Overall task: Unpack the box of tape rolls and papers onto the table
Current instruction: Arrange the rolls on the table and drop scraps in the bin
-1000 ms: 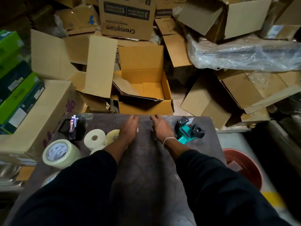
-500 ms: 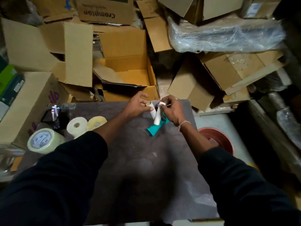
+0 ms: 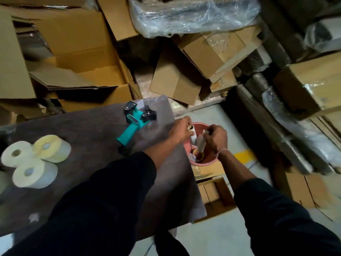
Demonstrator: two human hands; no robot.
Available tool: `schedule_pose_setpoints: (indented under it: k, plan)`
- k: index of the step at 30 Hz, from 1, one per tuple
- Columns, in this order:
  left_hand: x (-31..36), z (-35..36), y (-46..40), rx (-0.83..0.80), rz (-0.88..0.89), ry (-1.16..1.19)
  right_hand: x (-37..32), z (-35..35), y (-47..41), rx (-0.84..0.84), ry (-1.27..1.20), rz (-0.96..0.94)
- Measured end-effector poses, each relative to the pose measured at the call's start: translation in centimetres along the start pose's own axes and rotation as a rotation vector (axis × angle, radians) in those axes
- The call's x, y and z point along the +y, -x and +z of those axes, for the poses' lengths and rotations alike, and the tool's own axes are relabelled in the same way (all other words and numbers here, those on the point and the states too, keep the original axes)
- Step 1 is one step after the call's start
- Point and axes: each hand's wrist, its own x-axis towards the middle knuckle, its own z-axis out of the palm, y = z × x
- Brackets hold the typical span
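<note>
My left hand [image 3: 181,129] grips a small white paper roll [image 3: 191,133] just past the table's right edge. My right hand [image 3: 216,137] holds a second white paper roll [image 3: 201,144], upright, beside it. Both hands hover over a red bucket [image 3: 206,161] on the floor. On the dark table [image 3: 92,130] lie three pale tape rolls [image 3: 35,159] at the left and a teal tape dispenser [image 3: 136,121] near the far right corner. An open cardboard box [image 3: 103,78] with a loose flap inside stands behind the table.
Piles of cardboard boxes [image 3: 184,78] and plastic-wrapped bundles [image 3: 193,13] crowd the floor beyond and to the right of the table. A small open carton [image 3: 214,194] lies on the floor below the bucket. A yellow floor mark [image 3: 243,156] shows beside my right wrist.
My hands picked up two white paper rolls near the dispenser and carried them right, off the table, over the red bucket. My view swung right; the dispenser lies back on the table.
</note>
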Motion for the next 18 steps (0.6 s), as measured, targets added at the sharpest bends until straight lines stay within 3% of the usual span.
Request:
schedule_pose_setpoints:
  k: [4,9,18]
  plan:
    - [0.1,2.0,-0.8,-0.048,0.006,-0.074,1.6,-0.4,-0.9,0.031,0.002,0.048]
    - [-1.7,-0.4,0.0,-0.083,0.066,-0.089,1.6,-0.7,-0.4,0.002,-0.008,0.015]
    - [-8.7,-8.3,8.4,0.084,0.13,-0.028,-4.3,1.5,4.2,-0.104,-0.138,-0.074]
